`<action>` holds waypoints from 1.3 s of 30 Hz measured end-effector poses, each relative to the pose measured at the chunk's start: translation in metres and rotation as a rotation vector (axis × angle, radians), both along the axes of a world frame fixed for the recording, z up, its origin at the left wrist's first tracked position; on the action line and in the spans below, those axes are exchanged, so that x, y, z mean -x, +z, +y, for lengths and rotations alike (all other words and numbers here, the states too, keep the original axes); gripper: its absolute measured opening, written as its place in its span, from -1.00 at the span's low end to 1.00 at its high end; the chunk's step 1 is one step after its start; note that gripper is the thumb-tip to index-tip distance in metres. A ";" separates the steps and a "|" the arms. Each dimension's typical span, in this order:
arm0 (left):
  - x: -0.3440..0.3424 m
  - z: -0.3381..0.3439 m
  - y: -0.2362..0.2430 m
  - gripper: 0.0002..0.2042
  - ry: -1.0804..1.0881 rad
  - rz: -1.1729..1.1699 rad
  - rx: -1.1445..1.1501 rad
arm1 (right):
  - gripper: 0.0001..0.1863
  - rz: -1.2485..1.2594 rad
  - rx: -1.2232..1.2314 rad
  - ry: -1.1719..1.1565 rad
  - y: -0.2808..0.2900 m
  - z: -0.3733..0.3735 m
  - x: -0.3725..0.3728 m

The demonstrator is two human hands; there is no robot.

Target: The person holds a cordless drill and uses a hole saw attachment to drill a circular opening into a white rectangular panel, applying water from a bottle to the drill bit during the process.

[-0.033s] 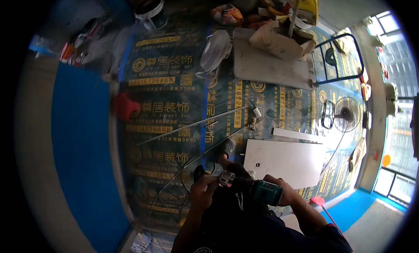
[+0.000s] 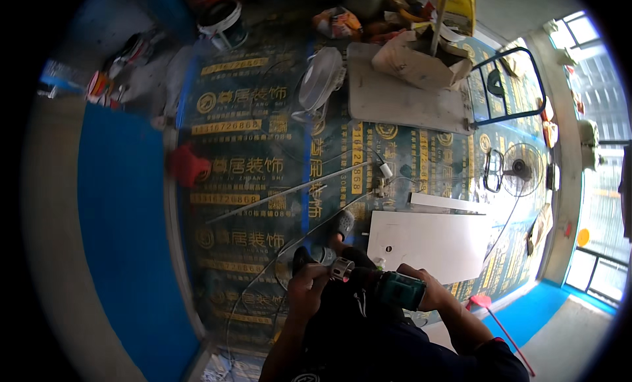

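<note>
Right hand is wrapped around a teal power drill; its silvery cylindrical bit (front end) is grasped by the left hand.

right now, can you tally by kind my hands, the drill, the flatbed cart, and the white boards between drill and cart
Hands, left hand and right hand: 2
Drill: 1
Flatbed cart: 1
White boards, wide board and narrow board: 2
Total: 6
</note>
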State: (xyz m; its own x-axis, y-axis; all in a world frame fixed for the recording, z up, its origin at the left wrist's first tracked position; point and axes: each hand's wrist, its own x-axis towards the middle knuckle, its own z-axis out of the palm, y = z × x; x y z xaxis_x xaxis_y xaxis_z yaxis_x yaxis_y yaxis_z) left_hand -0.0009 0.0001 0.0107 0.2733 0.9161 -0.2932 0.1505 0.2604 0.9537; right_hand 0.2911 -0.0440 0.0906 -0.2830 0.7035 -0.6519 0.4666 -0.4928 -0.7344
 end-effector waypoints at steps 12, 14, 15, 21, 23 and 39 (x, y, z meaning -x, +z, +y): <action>-0.030 0.175 0.062 -0.89 -0.334 -0.120 -0.215 | -0.58 0.100 -0.413 -0.354 0.039 0.063 0.016; -0.029 0.200 0.075 -0.88 -0.403 -0.180 -0.223 | -0.57 0.099 -0.391 -0.485 0.052 0.060 0.035; -0.029 0.211 0.081 -0.88 -0.444 -0.225 -0.232 | -0.56 0.116 -0.370 -0.589 0.059 0.059 0.044; -0.021 0.247 0.100 -0.84 -0.550 -0.283 -0.258 | -0.53 0.022 -0.355 -0.760 0.082 0.058 0.090; -0.018 0.256 0.105 -0.83 -0.589 -0.297 -0.259 | -0.51 -0.021 -0.393 -0.761 0.085 0.060 0.100; -0.020 0.276 0.119 -0.90 -0.701 -0.220 -0.068 | -0.51 0.005 -0.434 -0.808 0.113 0.062 0.145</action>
